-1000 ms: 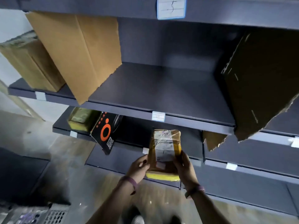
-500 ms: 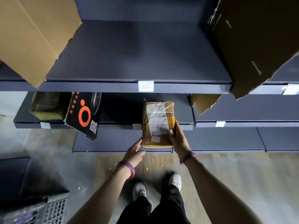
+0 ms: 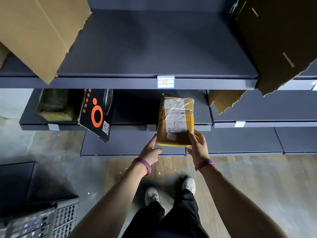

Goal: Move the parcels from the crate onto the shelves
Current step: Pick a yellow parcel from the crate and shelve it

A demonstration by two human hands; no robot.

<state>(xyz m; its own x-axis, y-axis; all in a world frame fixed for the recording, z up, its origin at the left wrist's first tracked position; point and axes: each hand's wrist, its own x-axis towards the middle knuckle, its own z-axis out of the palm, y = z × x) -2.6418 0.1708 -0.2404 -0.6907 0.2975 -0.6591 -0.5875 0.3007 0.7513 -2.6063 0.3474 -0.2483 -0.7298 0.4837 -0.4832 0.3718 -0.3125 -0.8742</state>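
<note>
A brown parcel wrapped in clear tape, with a white label on top, lies half over the front edge of the middle shelf. My right hand grips its near right corner, thumb on top. My left hand is at its near left corner, fingertips just touching the edge, fingers loose. The grey plastic crate stands on the floor at the bottom left, its contents blurred.
The upper shelf carries tan cardboard sheets at the left and right. On the middle shelf lie an olive-wrapped parcel and a black box with an orange circle. My shoes stand on the floor.
The view tipped down and nearer the shelves. The parcel slid further onto the middle shelf, and my left hand came back to its near left corner.
</note>
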